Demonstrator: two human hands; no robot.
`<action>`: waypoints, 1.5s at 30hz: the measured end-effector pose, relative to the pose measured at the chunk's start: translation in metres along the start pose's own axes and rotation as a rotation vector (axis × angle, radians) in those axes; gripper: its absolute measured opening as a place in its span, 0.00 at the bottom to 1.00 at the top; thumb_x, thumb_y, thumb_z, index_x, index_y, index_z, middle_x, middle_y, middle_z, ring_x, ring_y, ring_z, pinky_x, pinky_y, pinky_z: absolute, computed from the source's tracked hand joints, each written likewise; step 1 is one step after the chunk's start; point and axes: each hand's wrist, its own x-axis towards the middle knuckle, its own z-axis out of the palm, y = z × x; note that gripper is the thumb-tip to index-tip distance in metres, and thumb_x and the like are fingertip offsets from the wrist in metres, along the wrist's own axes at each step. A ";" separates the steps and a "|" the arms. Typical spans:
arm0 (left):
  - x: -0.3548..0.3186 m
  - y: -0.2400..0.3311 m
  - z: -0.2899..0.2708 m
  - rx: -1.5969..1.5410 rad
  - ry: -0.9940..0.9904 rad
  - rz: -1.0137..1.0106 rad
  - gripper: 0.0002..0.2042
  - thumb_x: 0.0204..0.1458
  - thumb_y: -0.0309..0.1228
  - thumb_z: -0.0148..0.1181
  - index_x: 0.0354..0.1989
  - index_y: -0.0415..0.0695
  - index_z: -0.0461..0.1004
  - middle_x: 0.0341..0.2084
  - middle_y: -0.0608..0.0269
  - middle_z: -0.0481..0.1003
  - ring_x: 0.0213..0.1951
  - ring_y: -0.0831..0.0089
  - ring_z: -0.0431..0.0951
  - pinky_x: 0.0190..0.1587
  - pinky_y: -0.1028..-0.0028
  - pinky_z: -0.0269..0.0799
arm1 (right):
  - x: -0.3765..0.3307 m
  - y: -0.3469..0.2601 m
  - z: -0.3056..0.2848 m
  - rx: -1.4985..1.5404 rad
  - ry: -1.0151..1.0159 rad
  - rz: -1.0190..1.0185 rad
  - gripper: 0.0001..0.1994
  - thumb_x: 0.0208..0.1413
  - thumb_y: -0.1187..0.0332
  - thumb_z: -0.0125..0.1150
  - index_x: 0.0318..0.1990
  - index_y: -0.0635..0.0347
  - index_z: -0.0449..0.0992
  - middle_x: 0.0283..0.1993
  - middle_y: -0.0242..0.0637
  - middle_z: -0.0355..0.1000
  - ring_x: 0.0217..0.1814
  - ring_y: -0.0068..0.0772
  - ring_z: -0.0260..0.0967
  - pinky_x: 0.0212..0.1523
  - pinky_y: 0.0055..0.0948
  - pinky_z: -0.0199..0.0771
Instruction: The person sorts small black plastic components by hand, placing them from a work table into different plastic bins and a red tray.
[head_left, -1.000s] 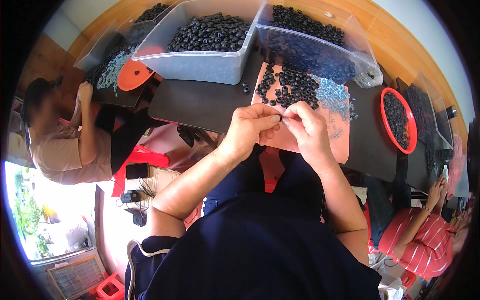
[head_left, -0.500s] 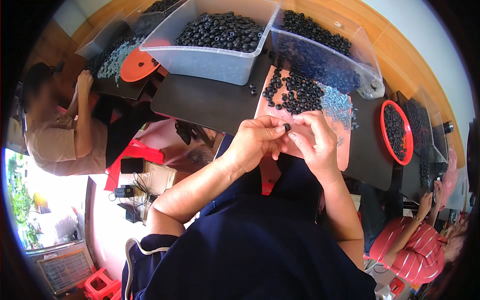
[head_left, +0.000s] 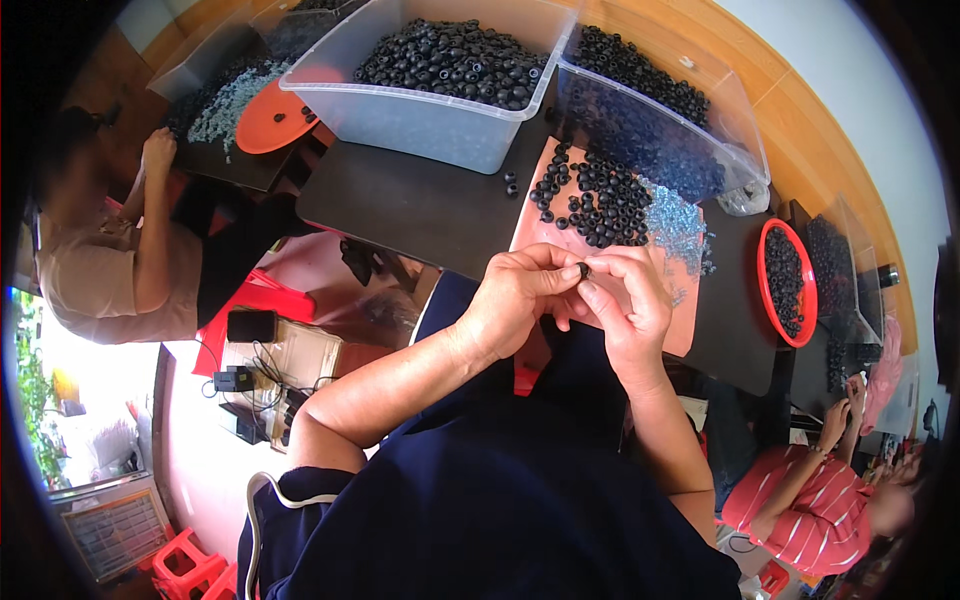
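Observation:
A small black round part [head_left: 583,270] with a hole sits between the fingertips of both hands, just in front of the table edge. My left hand [head_left: 515,300] pinches it between thumb and forefinger. From the other side, the thumb and forefinger of my right hand [head_left: 632,310] close on it too. Beyond my hands a pink-orange board [head_left: 682,310] lies on the dark table. Many loose black round parts [head_left: 605,205] are spread on that board, with a heap of small clear bluish pieces [head_left: 678,228] to their right.
A large clear bin [head_left: 420,130] full of black parts stands at the back, and a second clear bin [head_left: 640,110] beside it. To the right is a red basket [head_left: 765,275] of black parts. An orange plate [head_left: 262,130] lies far left. Co-workers sit on both sides.
My hands stay together on the black part, which has shifted slightly right and down in view. The fingers of my right hand have drawn closer around it. The whole view has tilted a little.

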 end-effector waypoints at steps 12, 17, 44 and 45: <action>0.001 -0.005 0.000 -0.165 -0.026 -0.045 0.09 0.65 0.27 0.52 0.42 0.33 0.73 0.35 0.50 0.79 0.36 0.61 0.82 0.32 0.70 0.76 | -0.005 0.002 0.005 0.148 0.091 0.120 0.06 0.54 0.80 0.64 0.39 0.67 0.77 0.39 0.39 0.74 0.40 0.30 0.73 0.41 0.26 0.73; -0.003 -0.004 0.006 -0.131 0.005 -0.037 0.08 0.64 0.28 0.54 0.41 0.34 0.75 0.33 0.54 0.80 0.33 0.67 0.82 0.30 0.73 0.77 | -0.001 0.001 0.000 0.036 0.067 0.003 0.05 0.55 0.81 0.63 0.38 0.67 0.77 0.38 0.40 0.74 0.38 0.32 0.73 0.39 0.26 0.74; -0.012 -0.016 0.016 -0.127 0.016 -0.049 0.09 0.61 0.29 0.60 0.42 0.35 0.77 0.32 0.57 0.80 0.32 0.69 0.81 0.30 0.74 0.76 | -0.008 -0.006 -0.011 -0.166 0.038 -0.193 0.11 0.49 0.80 0.67 0.42 0.64 0.77 0.40 0.42 0.71 0.40 0.38 0.72 0.38 0.32 0.73; -0.012 -0.013 0.016 -0.130 0.015 -0.050 0.09 0.61 0.29 0.60 0.42 0.35 0.77 0.32 0.57 0.80 0.32 0.69 0.81 0.30 0.74 0.76 | -0.008 -0.004 -0.012 -0.153 0.025 -0.188 0.12 0.48 0.79 0.68 0.42 0.64 0.77 0.40 0.42 0.71 0.41 0.41 0.72 0.39 0.34 0.73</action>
